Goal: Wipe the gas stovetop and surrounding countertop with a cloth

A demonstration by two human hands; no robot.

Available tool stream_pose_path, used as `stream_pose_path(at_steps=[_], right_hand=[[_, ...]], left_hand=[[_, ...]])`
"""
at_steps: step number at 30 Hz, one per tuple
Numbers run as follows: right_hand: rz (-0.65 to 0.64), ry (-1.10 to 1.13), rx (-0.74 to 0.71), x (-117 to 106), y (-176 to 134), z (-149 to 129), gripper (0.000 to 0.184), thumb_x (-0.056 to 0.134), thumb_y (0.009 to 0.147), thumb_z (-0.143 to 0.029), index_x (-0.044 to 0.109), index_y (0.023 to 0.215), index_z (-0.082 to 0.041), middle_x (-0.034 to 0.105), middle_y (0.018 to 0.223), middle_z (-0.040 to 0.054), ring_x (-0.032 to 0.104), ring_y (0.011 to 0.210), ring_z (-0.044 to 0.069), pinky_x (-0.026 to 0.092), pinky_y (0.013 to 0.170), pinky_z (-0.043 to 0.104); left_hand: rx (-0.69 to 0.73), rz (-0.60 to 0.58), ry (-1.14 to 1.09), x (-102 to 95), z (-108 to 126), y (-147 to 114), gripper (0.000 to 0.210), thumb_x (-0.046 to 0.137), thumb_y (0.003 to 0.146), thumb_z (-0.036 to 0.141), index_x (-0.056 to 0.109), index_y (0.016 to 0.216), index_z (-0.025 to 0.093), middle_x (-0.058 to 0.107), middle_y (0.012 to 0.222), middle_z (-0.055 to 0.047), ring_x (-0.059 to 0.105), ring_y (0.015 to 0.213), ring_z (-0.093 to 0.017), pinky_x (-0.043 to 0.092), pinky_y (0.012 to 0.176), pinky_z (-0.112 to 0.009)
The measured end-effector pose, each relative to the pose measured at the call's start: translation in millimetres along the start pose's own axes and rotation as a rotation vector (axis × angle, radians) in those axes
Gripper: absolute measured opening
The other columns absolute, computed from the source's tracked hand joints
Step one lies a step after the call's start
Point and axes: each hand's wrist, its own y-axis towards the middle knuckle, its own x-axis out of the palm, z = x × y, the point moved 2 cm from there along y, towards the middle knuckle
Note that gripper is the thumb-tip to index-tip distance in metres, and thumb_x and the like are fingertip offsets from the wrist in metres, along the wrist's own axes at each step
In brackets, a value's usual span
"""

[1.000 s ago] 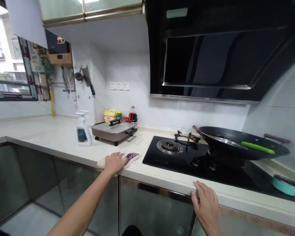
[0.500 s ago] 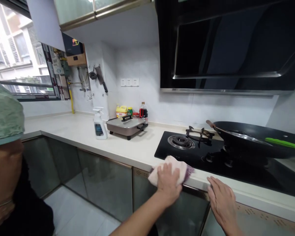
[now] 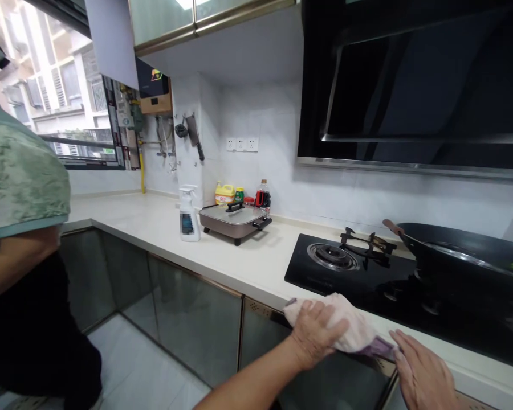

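Left hand [image 3: 318, 337] grasps a pale-pink, purple-edged cloth [image 3: 354, 326] against the white surface [image 3: 256, 263]; right hand [image 3: 425, 370] lies unclenched; wiping looks unfinished, extent unclear.

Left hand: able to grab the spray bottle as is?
Probably not: the left hand is occupied with the cloth, and the spray bottle stands well off to the left on the countertop, beside the lidded pan.

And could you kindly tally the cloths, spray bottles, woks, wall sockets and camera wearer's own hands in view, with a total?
Cloth: 1
Spray bottle: 1
Wok: 1
Wall sockets: 3
Left hand and right hand: 2
Total: 8
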Motion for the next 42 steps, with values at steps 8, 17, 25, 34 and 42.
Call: stream_pose_path(at_steps=[8, 17, 25, 34, 42], right_hand=[[0.045, 0.019, -0.009, 0.0, 4.1, -8.9, 0.051, 0.037, 0.1, -0.046, 0.058, 0.139, -0.02, 0.07, 0.127, 0.0137, 0.062, 0.117, 0.034, 0.042, 0.102, 0.053], [0.092, -0.015, -0.031, 0.2, 9.8, -16.7, 0.047, 0.039, 0.103, -0.043, 0.06, 0.136, -0.018, 0.071, 0.125, 0.0128, 0.062, 0.115, 0.031, 0.042, 0.104, 0.05], [0.1, -0.025, 0.042, 1.1, 12.7, -24.9, 0.043, 0.039, 0.104, -0.04, 0.063, 0.13, -0.016, 0.07, 0.126, 0.013, 0.06, 0.118, 0.03, 0.04, 0.109, 0.05], [0.082, 0.016, 0.067, -0.5, 14.2, -26.1, 0.042, 0.04, 0.105, -0.042, 0.064, 0.13, -0.017, 0.07, 0.127, 0.0127, 0.059, 0.123, 0.029, 0.038, 0.112, 0.049], [0.006, 0.228, 0.238, -5.2, 18.1, -14.9, 0.047, 0.036, 0.105, -0.052, 0.065, 0.125, -0.021, 0.07, 0.127, 0.0107, 0.06, 0.121, 0.028, 0.039, 0.11, 0.052]], left_hand=[[-0.342, -0.374, 0.053, -57.8, -150.0, -90.9, 0.07, 0.073, 0.084, 0.054, 0.052, 0.148, 0.035, 0.054, 0.154, -0.01, 0.047, 0.14, -0.033, 0.027, 0.12, -0.05], [-0.671, -0.461, 0.283, -145.1, -257.0, -137.2, 0.074, 0.082, 0.07, 0.027, 0.053, 0.138, 0.026, 0.058, 0.145, -0.011, 0.052, 0.133, -0.032, 0.033, 0.115, -0.044], [-0.751, -0.435, 0.371, -130.8, -222.6, -116.3, 0.064, 0.078, 0.076, 0.032, 0.055, 0.134, 0.021, 0.059, 0.136, -0.015, 0.049, 0.129, -0.037, 0.03, 0.115, -0.051], [-0.517, -0.354, 0.195, -53.2, -90.2, -37.3, 0.072, 0.082, 0.075, 0.039, 0.054, 0.141, 0.029, 0.057, 0.142, -0.013, 0.05, 0.128, -0.039, 0.034, 0.113, -0.062], [-0.187, -0.141, 0.023, 15.1, 58.8, 58.6, 0.043, 0.057, 0.098, 0.028, 0.059, 0.141, 0.023, 0.064, 0.133, -0.018, 0.054, 0.123, -0.035, 0.045, 0.103, -0.061]])
